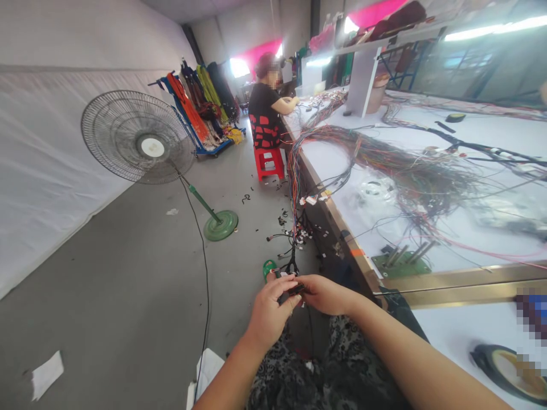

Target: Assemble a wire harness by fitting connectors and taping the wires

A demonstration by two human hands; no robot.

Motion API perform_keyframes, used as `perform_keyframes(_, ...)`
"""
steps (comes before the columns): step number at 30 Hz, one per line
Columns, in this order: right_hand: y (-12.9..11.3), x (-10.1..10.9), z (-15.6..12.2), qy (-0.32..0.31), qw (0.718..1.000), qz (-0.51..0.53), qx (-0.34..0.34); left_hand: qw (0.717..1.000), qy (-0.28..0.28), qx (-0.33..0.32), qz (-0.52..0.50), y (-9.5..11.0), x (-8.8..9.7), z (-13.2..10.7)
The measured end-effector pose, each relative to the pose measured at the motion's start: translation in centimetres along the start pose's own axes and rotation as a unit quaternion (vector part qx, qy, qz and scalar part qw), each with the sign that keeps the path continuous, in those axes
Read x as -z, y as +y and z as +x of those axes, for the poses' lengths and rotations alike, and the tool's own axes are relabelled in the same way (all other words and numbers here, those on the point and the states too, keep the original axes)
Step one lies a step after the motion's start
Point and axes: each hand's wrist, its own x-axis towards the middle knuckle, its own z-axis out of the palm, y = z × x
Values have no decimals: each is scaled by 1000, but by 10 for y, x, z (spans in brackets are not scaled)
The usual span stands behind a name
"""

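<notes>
My left hand and my right hand meet above my lap, fingers closed around a small dark piece at the end of a wire harness. Whether that piece is a connector or a taped branch is hard to tell, as my fingers cover most of it. From there the harness runs away from me, black-wrapped near my hands and loose coloured wires further up, to the table's edge. White connectors hang from one of its branches beside the table.
To my right, the long white table carries a heap of wires, a green block with metal posts and a tape roll. A standing fan is at left. Ahead, a co-worker sits on a red stool.
</notes>
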Motion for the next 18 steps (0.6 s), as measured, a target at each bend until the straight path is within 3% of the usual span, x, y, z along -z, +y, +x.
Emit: perform_keyframes(18, -3, 3, 0, -29, 998, -16, -47, 1000, -3, 17, 13, -5, -3, -2)
